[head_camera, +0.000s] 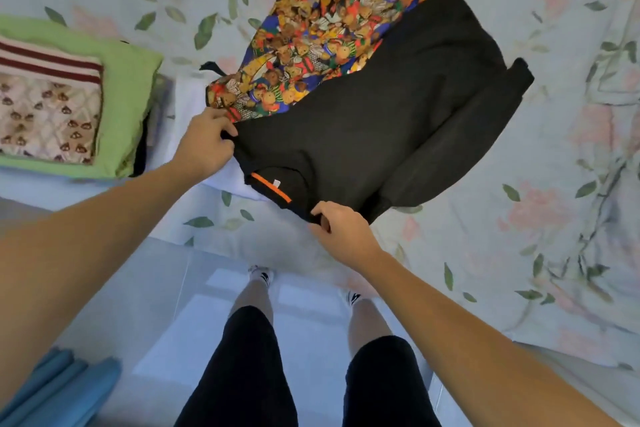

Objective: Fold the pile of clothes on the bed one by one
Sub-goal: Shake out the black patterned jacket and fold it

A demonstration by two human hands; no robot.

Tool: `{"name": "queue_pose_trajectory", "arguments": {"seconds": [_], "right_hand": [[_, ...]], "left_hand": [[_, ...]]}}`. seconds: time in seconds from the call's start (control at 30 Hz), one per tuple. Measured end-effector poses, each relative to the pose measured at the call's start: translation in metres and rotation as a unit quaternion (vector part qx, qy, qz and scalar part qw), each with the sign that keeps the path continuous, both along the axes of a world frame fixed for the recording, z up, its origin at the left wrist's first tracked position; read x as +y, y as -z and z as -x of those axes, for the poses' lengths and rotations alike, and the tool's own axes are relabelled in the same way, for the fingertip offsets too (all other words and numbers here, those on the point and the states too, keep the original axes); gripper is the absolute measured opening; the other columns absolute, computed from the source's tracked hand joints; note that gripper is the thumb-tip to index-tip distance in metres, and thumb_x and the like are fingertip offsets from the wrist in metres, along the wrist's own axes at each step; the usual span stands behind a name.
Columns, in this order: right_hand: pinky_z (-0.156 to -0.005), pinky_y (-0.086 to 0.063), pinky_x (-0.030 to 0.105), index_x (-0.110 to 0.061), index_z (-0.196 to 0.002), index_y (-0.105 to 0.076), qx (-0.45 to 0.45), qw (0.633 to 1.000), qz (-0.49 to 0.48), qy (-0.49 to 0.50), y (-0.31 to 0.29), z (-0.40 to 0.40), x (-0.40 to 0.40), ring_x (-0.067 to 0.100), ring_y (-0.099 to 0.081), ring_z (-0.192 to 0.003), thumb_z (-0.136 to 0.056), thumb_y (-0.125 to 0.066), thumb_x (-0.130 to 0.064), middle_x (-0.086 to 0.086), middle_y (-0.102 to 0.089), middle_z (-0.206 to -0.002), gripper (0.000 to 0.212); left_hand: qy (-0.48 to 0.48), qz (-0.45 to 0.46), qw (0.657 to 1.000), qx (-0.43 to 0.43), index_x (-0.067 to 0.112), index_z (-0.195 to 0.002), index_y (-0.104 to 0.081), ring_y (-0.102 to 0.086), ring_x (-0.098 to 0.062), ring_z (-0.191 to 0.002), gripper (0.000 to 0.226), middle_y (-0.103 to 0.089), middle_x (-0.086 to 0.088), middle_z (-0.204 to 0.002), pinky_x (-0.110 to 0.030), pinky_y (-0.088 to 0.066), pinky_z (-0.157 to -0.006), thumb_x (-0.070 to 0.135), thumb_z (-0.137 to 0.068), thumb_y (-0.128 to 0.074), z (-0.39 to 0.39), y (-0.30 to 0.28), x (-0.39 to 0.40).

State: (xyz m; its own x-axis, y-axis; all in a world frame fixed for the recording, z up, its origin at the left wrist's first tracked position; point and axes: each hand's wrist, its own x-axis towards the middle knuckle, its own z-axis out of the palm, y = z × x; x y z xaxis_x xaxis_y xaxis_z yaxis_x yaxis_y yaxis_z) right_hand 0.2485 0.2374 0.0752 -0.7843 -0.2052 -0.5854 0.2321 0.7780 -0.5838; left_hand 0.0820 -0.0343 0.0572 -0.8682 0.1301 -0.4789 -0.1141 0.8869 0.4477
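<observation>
Both the left hand (204, 135) and right hand (341, 227) pinch the black cotton T-shirt (374, 107) by its shoulders over the floral-sheeted bed (519, 218); pull taut and lay it flat before folding

A big bed (554, 218) with a pale sheet (540, 135), covered in pink flowers and green leaves. Below it, a shiny white floor (173, 340) with soft light on the tiles. Down in the left corner, something blue (59, 392), too cut off to tell.
</observation>
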Motion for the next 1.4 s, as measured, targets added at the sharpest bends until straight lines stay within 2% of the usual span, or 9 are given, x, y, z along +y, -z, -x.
{"name": "queue_pose_trajectory", "arguments": {"seconds": [0.1,0.27,0.47,0.6,0.7,0.9,1.1,1.17,1.4], "right_hand": [[-0.077,-0.055,0.041,-0.023,-0.118,-0.067,-0.019,0.999,0.021,-0.031,0.021,0.008,0.005,0.014,-0.06,-0.084,-0.099,-0.066,-0.029,-0.009,-0.063,-0.092,0.02],[-0.08,-0.051,0.043,-0.02,-0.108,-0.064,0.152,0.986,-0.066,0.034,0.048,0.063,0.061,0.022,-0.054,-0.096,-0.096,-0.06,-0.019,-0.004,-0.057,-0.1,0.013],[-0.102,-0.047,0.048,-0.019,-0.131,-0.057,0.192,0.949,-0.215,0.125,0.062,0.182,0.201,0.034,-0.046,-0.125,-0.097,-0.062,-0.025,0.01,-0.051,-0.135,0.035],[-0.117,-0.035,0.051,-0.019,-0.149,-0.042,0.079,0.949,-0.273,0.138,0.076,0.239,0.282,0.04,-0.034,-0.143,-0.098,-0.065,-0.038,0.016,-0.038,-0.154,0.059],[-0.121,-0.03,0.054,-0.021,-0.155,-0.034,0.078,0.944,-0.286,0.144,0.094,0.263,0.319,0.041,-0.027,-0.149,-0.095,-0.067,-0.045,0.018,-0.033,-0.159,0.073],[-0.119,-0.034,0.055,-0.022,-0.162,-0.016,0.04,0.946,-0.219,0.237,0.123,0.3,0.37,0.042,-0.041,-0.144,-0.078,-0.077,-0.066,0.014,-0.043,-0.157,0.113],[-0.109,-0.047,0.052,-0.011,-0.136,-0.057,0.049,0.961,-0.15,0.227,0.135,0.293,0.387,0.038,-0.058,-0.127,-0.086,-0.074,-0.059,0.013,-0.063,-0.137,0.071],[-0.107,-0.049,0.049,-0.012,-0.131,-0.06,0.066,0.961,-0.126,0.237,0.13,0.281,0.387,0.036,-0.061,-0.123,-0.091,-0.071,-0.051,0.011,-0.066,-0.132,0.057],[-0.104,-0.051,0.048,-0.017,-0.13,-0.06,0.083,0.935,-0.078,0.337,0.118,0.206,0.398,0.031,-0.063,-0.116,-0.099,-0.063,-0.042,0.004,-0.066,-0.127,0.04]], "left_hand": [[-0.012,0.018,0.998,0.064,0.004,-0.115,-0.07,-0.043,-0.04,-0.136,0.032,-0.051,-0.02,-0.146,-0.05,-0.04,-0.109,-0.001,-0.085,-0.063,-0.033,0.015,0.01],[-0.11,0.028,0.984,0.137,0.019,-0.133,-0.056,-0.045,-0.036,-0.129,0.05,-0.044,-0.012,-0.147,-0.05,-0.048,-0.093,0.007,-0.086,-0.068,-0.084,0.025,0.057],[-0.446,-0.102,0.889,-0.007,0.016,-0.139,-0.04,-0.058,-0.034,-0.115,0.07,-0.046,-0.016,-0.135,-0.048,-0.053,-0.097,0.024,-0.085,-0.084,-0.13,0.066,0.101],[-0.53,-0.142,0.835,-0.044,0.009,-0.142,-0.04,-0.065,-0.03,-0.107,0.069,-0.066,-0.011,-0.118,-0.043,-0.053,-0.092,0.023,-0.088,-0.081,-0.127,0.081,0.132],[-0.584,-0.083,0.806,-0.054,0.009,-0.13,-0.043,-0.056,-0.028,-0.103,0.06,-0.055,-0.008,-0.115,-0.043,-0.049,-0.09,0.033,-0.089,-0.08,-0.115,0.088,0.14],[-0.554,-0.125,0.821,-0.058,0.01,-0.103,-0.061,-0.065,-0.031,-0.1,0.038,-0.068,-0.002,-0.096,-0.049,-0.054,-0.092,0.042,-0.09,-0.077,-0.116,0.101,0.151],[-0.524,-0.161,0.837,-0.002,0.014,-0.108,-0.062,-0.065,-0.015,-0.093,0.021,-0.071,-0.001,-0.102,-0.047,-0.054,-0.099,0.029,-0.096,-0.068,-0.107,0.102,0.167],[-0.506,-0.147,0.849,0.024,0.01,-0.106,-0.058,-0.063,-0.023,-0.092,0.014,-0.067,-0.013,-0.103,-0.05,-0.053,-0.099,0.021,-0.1,-0.059,-0.098,0.099,0.172],[-0.385,-0.147,0.909,0.064,0.022,-0.124,-0.057,-0.056,-0.023,-0.102,0.023,-0.061,-0.006,-0.114,-0.044,-0.046,-0.099,0.019,-0.104,-0.046,-0.034,0.077,0.183]]}}
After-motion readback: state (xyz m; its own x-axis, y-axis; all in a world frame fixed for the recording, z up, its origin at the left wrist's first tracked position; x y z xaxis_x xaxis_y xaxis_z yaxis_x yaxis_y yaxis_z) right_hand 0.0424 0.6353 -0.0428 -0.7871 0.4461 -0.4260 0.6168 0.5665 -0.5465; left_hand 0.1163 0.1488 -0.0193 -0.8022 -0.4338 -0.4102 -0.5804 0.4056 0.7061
